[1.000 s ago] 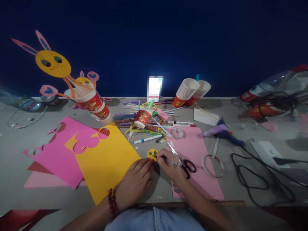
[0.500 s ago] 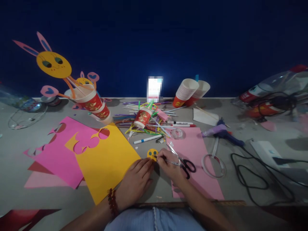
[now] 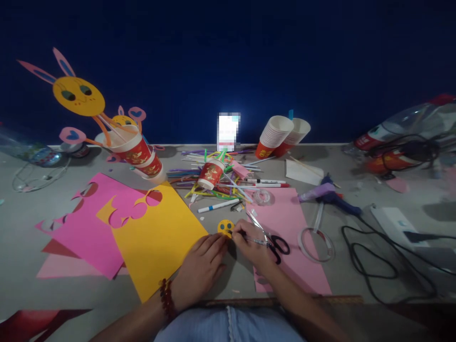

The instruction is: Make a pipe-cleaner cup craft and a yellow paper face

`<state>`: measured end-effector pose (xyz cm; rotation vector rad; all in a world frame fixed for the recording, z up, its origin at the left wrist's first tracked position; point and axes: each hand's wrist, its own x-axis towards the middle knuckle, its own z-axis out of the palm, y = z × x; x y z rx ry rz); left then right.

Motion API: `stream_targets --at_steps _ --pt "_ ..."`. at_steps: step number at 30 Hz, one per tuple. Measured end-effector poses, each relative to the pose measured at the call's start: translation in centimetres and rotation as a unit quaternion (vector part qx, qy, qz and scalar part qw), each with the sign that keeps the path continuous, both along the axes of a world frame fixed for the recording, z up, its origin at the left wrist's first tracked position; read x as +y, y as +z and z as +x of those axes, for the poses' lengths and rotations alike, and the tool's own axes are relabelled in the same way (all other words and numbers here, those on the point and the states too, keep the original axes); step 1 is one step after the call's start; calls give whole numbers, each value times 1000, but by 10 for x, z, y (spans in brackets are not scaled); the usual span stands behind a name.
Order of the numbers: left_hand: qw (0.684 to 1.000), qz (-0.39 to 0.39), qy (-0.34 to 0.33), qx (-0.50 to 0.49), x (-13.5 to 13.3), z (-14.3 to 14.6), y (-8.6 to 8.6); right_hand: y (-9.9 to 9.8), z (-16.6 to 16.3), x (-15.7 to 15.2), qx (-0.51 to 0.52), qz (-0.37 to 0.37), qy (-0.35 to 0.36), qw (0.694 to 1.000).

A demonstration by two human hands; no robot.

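A small yellow paper disc (image 3: 224,225) with two dark eyes lies on the grey table in front of me. My left hand (image 3: 203,261) is spread flat, palm down, its fingertips at the disc's lower edge. Pinched in my right hand (image 3: 251,242) is a marker (image 3: 257,242), its tip on the disc just below the eyes. Black-handled scissors (image 3: 280,244) lie beside and partly behind my right hand, on a pink sheet (image 3: 299,266). Left of my left hand lies a yellow sheet (image 3: 160,237) with round cut-outs.
Pipe cleaners (image 3: 181,175) are heaped behind the disc, with a red paper cup (image 3: 211,174) on them. A bunny-face cup figure (image 3: 133,152) stands left, stacked cups (image 3: 274,137) at the back. Rightward are a glue gun (image 3: 331,197), a tape roll (image 3: 301,247) and a black cable (image 3: 370,275).
Hardly anything differs. The hands, disc and marker keep nearly the same places, and the whole view has shifted very slightly.
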<state>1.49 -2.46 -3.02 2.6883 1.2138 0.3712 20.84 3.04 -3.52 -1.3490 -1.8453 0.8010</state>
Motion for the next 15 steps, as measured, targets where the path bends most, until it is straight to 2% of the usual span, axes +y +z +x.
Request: stream_targets --at_steps 15 --pt "1000 2 5 -2 -1 0 -1 2 0 -1 28 5 -3 1000"
